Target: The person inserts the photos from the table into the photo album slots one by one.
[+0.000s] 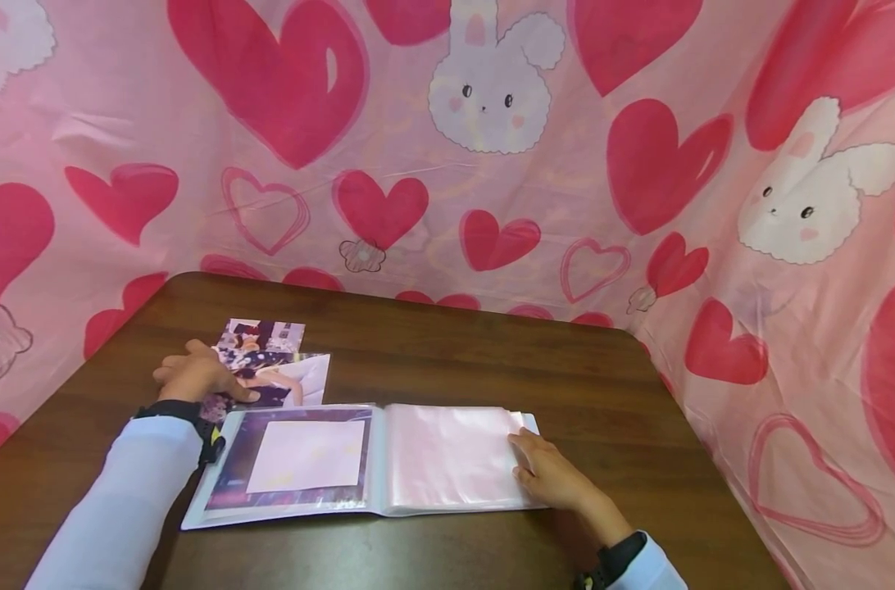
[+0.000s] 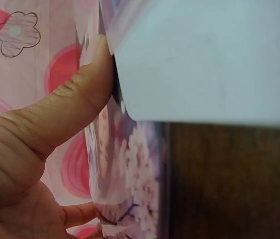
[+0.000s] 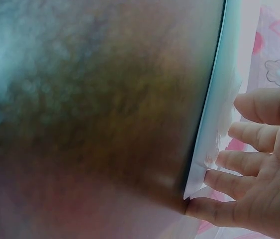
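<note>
Head view: a left hand (image 1: 197,375), fingers spread, rests on loose prints (image 1: 312,377) at far left, beyond an open album (image 1: 378,471); a right hand (image 1: 554,475) touches its right edge. Left wrist: thumb straight over the prints. Right wrist: fingers spread apart.

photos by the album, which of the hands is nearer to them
Left. The left hand touches the photos; the right hand is at the right edge of the album, away from them.
</note>
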### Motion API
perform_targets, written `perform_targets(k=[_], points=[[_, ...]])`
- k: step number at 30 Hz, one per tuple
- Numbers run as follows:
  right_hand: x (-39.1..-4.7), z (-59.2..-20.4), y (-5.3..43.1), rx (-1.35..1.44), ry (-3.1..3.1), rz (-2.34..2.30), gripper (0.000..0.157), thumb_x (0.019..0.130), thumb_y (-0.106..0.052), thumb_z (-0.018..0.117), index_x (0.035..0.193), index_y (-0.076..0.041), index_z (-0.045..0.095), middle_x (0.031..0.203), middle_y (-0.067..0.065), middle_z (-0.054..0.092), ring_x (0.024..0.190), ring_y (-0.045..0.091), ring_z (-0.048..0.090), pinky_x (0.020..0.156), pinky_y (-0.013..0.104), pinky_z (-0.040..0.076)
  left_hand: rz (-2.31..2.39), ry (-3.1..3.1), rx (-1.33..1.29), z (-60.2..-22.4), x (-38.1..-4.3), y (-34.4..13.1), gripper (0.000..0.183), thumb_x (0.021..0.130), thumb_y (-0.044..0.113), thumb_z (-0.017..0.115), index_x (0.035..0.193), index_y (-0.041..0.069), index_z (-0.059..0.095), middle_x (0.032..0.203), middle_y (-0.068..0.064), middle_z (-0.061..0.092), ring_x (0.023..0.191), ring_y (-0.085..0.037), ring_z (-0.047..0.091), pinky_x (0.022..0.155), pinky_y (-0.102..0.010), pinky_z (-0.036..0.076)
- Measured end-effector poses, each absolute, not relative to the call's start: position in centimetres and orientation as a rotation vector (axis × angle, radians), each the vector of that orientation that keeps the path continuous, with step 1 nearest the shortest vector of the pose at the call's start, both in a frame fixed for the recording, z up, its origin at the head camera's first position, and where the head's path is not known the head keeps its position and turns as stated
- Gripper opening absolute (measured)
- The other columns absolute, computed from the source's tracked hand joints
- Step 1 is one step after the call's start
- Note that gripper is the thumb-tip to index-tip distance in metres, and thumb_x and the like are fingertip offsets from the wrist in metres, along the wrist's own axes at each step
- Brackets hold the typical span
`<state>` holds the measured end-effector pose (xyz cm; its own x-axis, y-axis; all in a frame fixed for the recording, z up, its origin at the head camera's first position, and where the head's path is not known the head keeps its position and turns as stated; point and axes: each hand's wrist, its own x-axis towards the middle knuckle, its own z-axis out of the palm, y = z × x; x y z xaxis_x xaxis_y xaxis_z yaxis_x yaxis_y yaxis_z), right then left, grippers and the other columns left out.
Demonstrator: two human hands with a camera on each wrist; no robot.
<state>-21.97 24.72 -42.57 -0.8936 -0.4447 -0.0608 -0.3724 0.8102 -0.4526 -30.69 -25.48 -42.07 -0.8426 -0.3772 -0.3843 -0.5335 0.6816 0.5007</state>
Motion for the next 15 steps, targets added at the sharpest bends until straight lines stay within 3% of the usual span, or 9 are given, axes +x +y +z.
perform_targets(k=[4,9,12,15], points=[[-22.0,-42.7,24.7,-0.633,2.835,-0.654,0.044,0.086,-0.003,0.06,0.126,0.009,0.047,0.134,0.036,0.035,0.123,0.05,0.033,0.098,0.06,0.026,0.887,2.681,-0.705,-42.1,-30.5,-25.8,0.117,0.059,0.037,0.085,0.129,-0.019,0.01,0.101,-0.042,0.024,0.097,-0.055,0.025,0.077,-0.062,0.041],[-21.9,-42.7,24.7,-0.627,2.831,-0.661,0.044,0.086,-0.003,0.06,0.126,0.009,0.048,0.134,0.036,0.035,0.122,0.051,0.033,0.097,0.06,0.027,0.871,2.693,-0.702,-42.2,-30.4,-26.5,0.111,0.06,0.037,0.084,0.128,-0.019,0.016,0.101,-0.042,0.025,0.097,-0.054,0.023,0.082,-0.06,0.033],[-21.9,-42.7,24.7,-0.617,2.831,-0.658,0.044,0.086,-0.004,0.06,0.127,0.008,0.047,0.135,0.035,0.035,0.122,0.051,0.033,0.097,0.06,0.027,0.931,2.688,-0.694,-42.2,-30.3,-27.2,0.097,0.067,0.034,0.079,0.125,-0.018,0.021,0.104,-0.042,0.027,0.098,-0.055,0.024,0.084,-0.062,0.029],[-21.8,-42.6,24.7,-0.62,2.833,-0.652,0.044,0.086,-0.004,0.061,0.127,0.008,0.047,0.135,0.035,0.034,0.122,0.051,0.033,0.097,0.061,0.027,1.065,2.702,-0.634,-42.3,-30.1,-28.0,0.071,0.079,0.025,0.068,0.122,-0.019,0.031,0.107,-0.04,0.034,0.099,-0.054,0.029,0.085,-0.063,0.03]])
